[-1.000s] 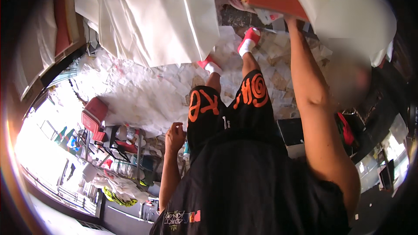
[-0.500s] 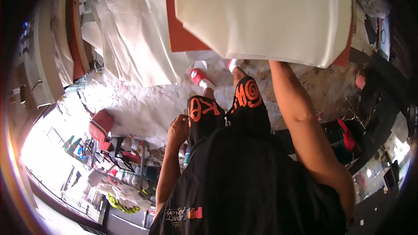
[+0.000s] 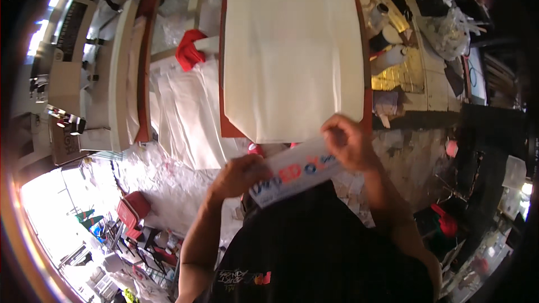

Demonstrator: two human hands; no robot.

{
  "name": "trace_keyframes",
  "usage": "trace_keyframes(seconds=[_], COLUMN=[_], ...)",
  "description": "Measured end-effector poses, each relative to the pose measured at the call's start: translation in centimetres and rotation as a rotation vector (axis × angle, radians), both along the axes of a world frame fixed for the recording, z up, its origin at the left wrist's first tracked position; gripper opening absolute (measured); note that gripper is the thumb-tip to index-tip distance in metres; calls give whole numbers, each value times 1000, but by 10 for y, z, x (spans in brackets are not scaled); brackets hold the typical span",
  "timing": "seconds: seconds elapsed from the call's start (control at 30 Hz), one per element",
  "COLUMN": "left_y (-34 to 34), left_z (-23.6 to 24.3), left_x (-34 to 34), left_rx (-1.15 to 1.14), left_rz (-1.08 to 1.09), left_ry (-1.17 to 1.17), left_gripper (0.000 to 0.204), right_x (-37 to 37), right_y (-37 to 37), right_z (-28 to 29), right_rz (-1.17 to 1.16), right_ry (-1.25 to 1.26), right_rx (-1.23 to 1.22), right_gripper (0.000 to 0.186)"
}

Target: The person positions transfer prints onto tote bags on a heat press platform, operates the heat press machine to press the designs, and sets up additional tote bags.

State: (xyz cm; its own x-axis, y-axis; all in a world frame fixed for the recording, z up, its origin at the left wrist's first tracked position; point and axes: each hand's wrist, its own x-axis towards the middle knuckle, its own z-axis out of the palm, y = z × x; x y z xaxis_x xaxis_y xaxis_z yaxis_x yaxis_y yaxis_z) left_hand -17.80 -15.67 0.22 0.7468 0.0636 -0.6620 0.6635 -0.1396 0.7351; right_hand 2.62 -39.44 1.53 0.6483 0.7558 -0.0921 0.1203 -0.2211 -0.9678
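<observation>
A pale printed sheet (image 3: 298,171) with red and blue lettering is stretched between my hands in front of my black shirt. My left hand (image 3: 240,176) grips its left end, and my right hand (image 3: 349,145) pinches its upper right edge. The sheet tilts, its right end farther from me. Just beyond it, a white cloth piece (image 3: 295,56) with angled near corners lies flat over a reddish-brown board (image 3: 238,129). My right hand is close to the cloth's near right corner; touching or apart, I cannot tell.
More white cloth (image 3: 188,112) drapes to the left of the board, below a red cloth (image 3: 191,49). Bottles (image 3: 390,56) and tools crowd a side surface at right. Scraps litter the floor (image 3: 179,191). A red chair (image 3: 133,207) stands at the lower left.
Both hands have come together in front of my body and now hold the printed sheet. Earlier, my left hand hung beside my thigh and the right was hidden beneath the cloth. The view has shifted.
</observation>
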Motion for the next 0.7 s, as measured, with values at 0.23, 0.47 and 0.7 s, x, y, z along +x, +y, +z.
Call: trace_keyframes(seconds=[0.23, 0.47, 0.7], left_y=[76, 122, 126], left_z=[-8, -41, -39], left_x=[153, 244, 255], left_rx=[235, 549, 621], left_rz=[399, 510, 434], left_ry=[-427, -529, -503], left_gripper=[34, 31, 26], right_x=[128, 164, 131], right_y=[44, 73, 58], right_z=[-22, -40, -45], right_rz=[-372, -670, -404], right_ry=[24, -415, -980], right_rx=[120, 22, -182], right_gripper=[14, 33, 38])
